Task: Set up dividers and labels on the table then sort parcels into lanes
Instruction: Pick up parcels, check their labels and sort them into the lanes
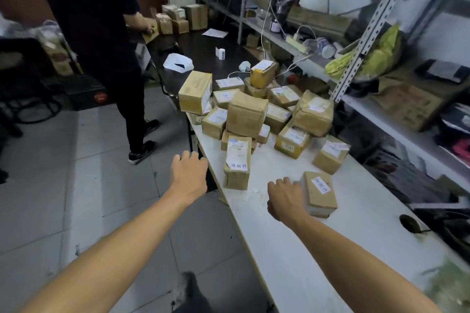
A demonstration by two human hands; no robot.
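The right hand rests knuckles-up on the long white table, its curled fingers pressed against the left face of a brown cardboard parcel lying flat with a white handwritten label on top. The fingertips are hidden under the knuckles, so I cannot tell whether they clamp the box or only push it; it looks like a nudge to square the parcel into position. Ahead and to the left of that hand stands a second brown cardboard parcel, set on end, with a long white label draped over its top and front. The two labelled boxes sit apart with bare table between them, which suggests they serve as lane markers, the labels turned up and toward the person so they can be read.

The left hand hovers past the table's near edge, just left of the upright parcel, fingers loosely curled and holding nothing, likely ready to steady or shift that box.

Beyond both hands, a loose heap of brown taped cardboard parcels waits unsorted in the middle of the table, within reach for feeding the lanes. Further off, another person in dark clothes handles boxes at a dark table.
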